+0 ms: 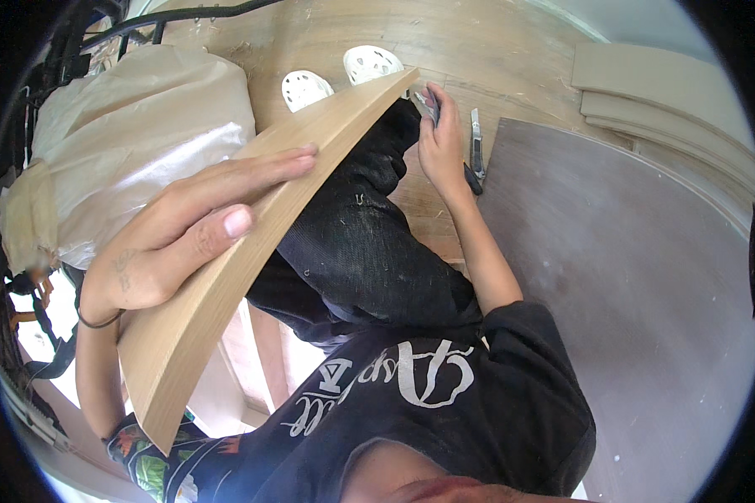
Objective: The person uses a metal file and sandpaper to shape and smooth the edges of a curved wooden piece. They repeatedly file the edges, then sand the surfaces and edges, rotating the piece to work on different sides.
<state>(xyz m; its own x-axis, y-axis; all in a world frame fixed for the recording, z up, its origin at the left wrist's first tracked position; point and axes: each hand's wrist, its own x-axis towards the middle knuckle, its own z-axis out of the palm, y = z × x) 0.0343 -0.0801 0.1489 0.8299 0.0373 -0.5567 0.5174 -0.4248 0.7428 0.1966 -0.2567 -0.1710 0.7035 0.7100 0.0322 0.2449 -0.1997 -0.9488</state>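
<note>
A long, light wood-coloured board (pixel 260 222) stands tilted across my lap, its narrow edge facing up toward me. Over it lies my left hand (pixel 184 222), fingers along the face and thumb pressed on the edge, holding it. Close to the board's far end is my right hand (pixel 440 134), its fingers closed round a small, flat grey piece (pixel 433 107) whose kind I cannot make out. Just right of that hand, a utility knife (pixel 476 147) lies on the floor with its blade out, beside a black-handled tool (pixel 473 179).
A large grey-brown panel (pixel 621 277) lies to the right, with several stacked beige boards (pixel 663 92) beyond it. At the left stands a plastic-wrapped bundle (pixel 151 126) near black metal bars (pixel 184 14). White clogs (pixel 373 64) are on the wooden floor (pixel 478 50).
</note>
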